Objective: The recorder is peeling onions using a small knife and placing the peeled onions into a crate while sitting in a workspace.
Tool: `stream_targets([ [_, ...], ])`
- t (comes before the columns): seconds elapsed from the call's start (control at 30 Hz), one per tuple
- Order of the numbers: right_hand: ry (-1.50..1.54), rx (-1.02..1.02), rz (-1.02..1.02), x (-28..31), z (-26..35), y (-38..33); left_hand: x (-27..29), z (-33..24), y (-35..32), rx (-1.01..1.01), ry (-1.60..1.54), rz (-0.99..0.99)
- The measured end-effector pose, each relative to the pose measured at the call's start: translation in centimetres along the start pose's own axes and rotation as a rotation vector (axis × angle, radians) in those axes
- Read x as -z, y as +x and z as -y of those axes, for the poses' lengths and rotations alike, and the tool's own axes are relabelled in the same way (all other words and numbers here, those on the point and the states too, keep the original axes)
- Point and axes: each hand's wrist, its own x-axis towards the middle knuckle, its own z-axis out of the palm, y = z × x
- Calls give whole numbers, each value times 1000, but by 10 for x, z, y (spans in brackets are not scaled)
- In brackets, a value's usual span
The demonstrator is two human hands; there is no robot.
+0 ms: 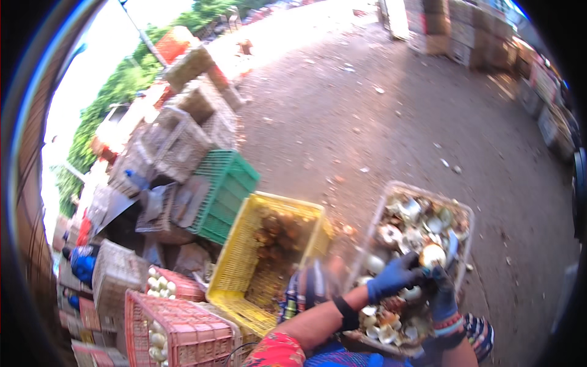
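Observation:
Both my hands are gloved in blue, close together over a pale crate [468, 223] of onion skins and trimmings [403, 235]. A pale onion [433, 255] sits at my fingertips. My right hand [443, 296] is closed on its lower side. My left hand [394, 278] reaches in with curled fingers against the onion's near left; anything within them is hidden. A narrow light-blue piece [453, 246] lies just right of the onion, its kind unclear. Left of the crate, brown onions [278, 235] fill part of a tilted yellow crate [235, 260].
Pink crates [189, 327] with peeled white onions [158, 342] stand at the lower left. Behind the yellow crate is a green crate [223, 192], then a heap of dirty crates [183, 137]. Stacked boxes [468, 33] line the far right. Scraps litter the ground [342, 104].

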Motion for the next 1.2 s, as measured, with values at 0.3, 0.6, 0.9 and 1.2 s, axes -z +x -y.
stream_targets([
  [0.3,-46,175,82,-47,19,-4,15,-18,-8,77,-307,58],
  [0.6,-117,112,179,-50,23,-2,25,-23,-7,86,-282,24],
  [0.9,-334,203,-46,8,-12,23,25,-17,-8,57,-222,-48],
  [1.2,203,55,116,-15,12,6,37,-5,1,30,651,-262],
])
